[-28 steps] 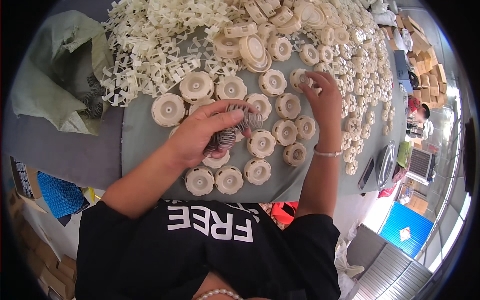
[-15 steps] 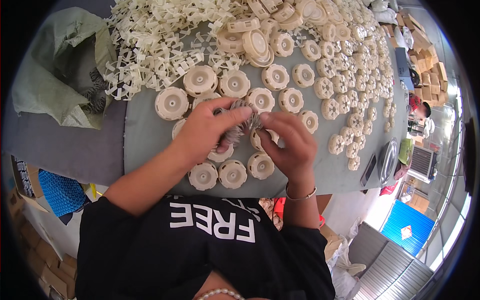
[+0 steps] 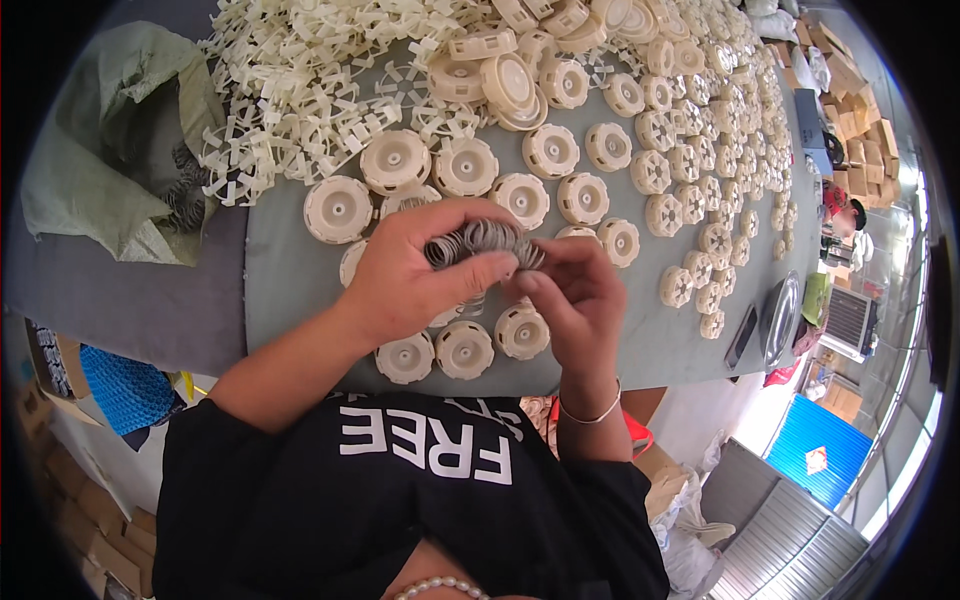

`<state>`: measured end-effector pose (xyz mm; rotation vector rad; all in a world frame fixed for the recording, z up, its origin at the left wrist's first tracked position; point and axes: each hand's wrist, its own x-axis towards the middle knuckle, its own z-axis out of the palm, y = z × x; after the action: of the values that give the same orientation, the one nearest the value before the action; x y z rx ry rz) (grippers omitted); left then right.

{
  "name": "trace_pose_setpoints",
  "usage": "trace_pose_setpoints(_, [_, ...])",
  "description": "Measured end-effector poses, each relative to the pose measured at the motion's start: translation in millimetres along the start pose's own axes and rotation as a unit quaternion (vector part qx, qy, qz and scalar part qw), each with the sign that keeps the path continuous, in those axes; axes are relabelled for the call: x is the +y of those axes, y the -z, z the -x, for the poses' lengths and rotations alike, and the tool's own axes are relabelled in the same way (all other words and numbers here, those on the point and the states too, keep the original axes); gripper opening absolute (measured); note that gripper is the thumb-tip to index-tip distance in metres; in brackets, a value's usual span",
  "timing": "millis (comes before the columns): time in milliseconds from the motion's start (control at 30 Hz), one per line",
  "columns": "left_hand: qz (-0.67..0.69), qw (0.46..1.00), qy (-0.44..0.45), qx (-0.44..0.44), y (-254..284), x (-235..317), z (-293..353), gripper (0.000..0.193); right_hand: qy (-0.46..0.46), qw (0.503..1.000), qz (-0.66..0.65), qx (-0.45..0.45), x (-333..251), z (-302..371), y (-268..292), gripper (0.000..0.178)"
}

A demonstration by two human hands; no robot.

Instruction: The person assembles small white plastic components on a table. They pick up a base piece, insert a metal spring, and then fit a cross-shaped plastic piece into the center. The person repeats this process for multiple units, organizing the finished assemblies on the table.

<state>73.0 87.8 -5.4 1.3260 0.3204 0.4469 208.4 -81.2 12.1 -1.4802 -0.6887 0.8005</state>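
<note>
A bunch of grey metal coil springs (image 3: 488, 238) lies in my left hand (image 3: 415, 270), whose fingers and thumb are closed round it. My right hand (image 3: 580, 300) pinches the springs at the right end of the bunch between thumb and fingertips. Under and around both hands, round cream plastic caps (image 3: 465, 349) with notched rims lie on the grey-green table cover. Another such cap (image 3: 521, 201) shows just beyond my fingers. My hands hide several caps in the middle.
White plastic spoked pieces (image 3: 300, 90) are heaped at the far left. Many caps fitted with spoked pieces (image 3: 690, 165) spread to the right. An open woven sack (image 3: 60, 190) with more springs (image 3: 185, 190) stands at the left. A phone (image 3: 742, 335) and a metal dish (image 3: 781, 320) lie by the right edge.
My left hand has turned, bringing the spring bunch into fuller view. The right hand has moved slightly down and its fingertips have shifted along the bunch.
</note>
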Motion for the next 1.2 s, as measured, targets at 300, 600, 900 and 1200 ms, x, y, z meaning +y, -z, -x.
trace_pose_setpoints(300, [0.095,0.961,0.253,-0.06,5,9,-3,0.029,0.245,0.908,0.321,0.109,2,-26,52,0.031])
trace_pose_setpoints(600, [0.238,0.931,0.268,-0.068,7,5,-9,0.032,0.044,0.852,0.519,0.056,-8,-71,80,0.023])
trace_pose_setpoints(900, [0.154,0.973,0.168,-0.027,1,-2,-5,0.034,-0.111,0.991,-0.071,-0.039,-8,-17,7,0.022])
trace_pose_setpoints(1200, [0.367,0.873,0.31,-0.085,18,3,-11,0.041,0.212,0.939,0.248,0.105,-12,-4,36,0.034])
